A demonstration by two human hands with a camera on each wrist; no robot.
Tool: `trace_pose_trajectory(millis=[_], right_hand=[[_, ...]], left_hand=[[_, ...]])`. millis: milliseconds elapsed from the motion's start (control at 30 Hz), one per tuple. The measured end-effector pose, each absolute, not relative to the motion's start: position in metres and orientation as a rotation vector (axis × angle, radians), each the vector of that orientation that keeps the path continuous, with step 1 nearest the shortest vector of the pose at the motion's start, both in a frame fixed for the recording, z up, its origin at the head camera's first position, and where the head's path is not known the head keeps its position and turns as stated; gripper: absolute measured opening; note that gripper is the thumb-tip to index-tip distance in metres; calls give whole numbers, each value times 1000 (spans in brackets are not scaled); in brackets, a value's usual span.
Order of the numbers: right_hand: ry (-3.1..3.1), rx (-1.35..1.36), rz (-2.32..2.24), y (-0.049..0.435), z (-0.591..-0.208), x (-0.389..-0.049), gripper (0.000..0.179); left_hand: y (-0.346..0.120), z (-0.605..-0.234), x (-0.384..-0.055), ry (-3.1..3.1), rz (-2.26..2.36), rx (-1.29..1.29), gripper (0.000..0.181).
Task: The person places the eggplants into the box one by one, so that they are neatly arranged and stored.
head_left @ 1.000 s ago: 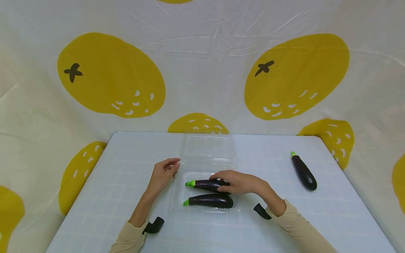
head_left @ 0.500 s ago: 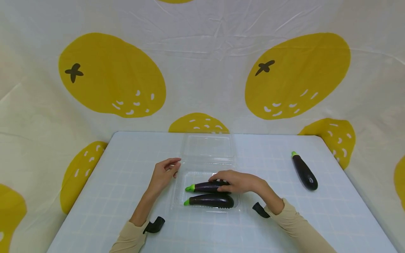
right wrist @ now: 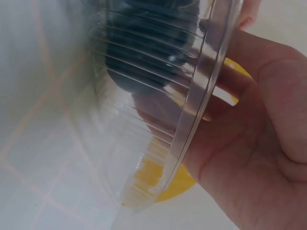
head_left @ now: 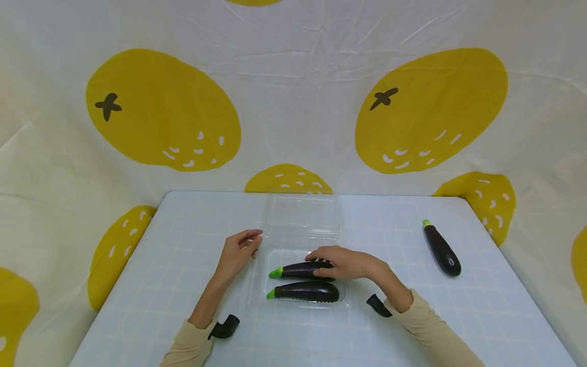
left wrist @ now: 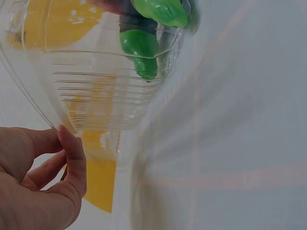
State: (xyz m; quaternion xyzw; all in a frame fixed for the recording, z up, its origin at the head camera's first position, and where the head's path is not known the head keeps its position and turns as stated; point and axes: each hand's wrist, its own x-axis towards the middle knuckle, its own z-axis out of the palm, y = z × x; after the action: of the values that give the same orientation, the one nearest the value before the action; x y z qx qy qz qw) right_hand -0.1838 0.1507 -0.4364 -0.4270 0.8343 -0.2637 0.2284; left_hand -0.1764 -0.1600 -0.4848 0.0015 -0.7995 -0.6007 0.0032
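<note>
Two dark purple eggplants with green stems lie side by side in a clear plastic clamshell container [head_left: 259, 285]. My right hand [head_left: 346, 262] reaches over the far eggplant [head_left: 295, 270], its thumb on the near side and its fingers curved over the far side. The near eggplant [head_left: 304, 291] is untouched in front. My left hand [head_left: 235, 255] pinches the container's left rim between thumb and forefinger, as the left wrist view shows. In the right wrist view, the container wall partly covers my right hand [right wrist: 259, 124], and its fingertips are hidden.
The container's raised clear lid [head_left: 301, 211] stands open at the back. A third eggplant [head_left: 442, 250] lies at the right of the white table [head_left: 183, 244]. Behind hangs a pale cloth [head_left: 293, 102] with yellow fruit prints. Black wrist straps [head_left: 224, 326] show at both sleeves.
The far eggplant's stem end has shifted slightly towards me, nearer the other eggplant. My right fingertips have lifted a little in the last half second. The left hand stays put.
</note>
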Motion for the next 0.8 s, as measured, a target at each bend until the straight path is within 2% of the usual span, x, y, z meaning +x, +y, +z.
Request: trace_pose_trajectory(millis=[800], right_hand=[[2471,-1123,-884,171,-429,-171,34]], left_hand=[[-159,-483,-176,-2521,-1863,33,28]])
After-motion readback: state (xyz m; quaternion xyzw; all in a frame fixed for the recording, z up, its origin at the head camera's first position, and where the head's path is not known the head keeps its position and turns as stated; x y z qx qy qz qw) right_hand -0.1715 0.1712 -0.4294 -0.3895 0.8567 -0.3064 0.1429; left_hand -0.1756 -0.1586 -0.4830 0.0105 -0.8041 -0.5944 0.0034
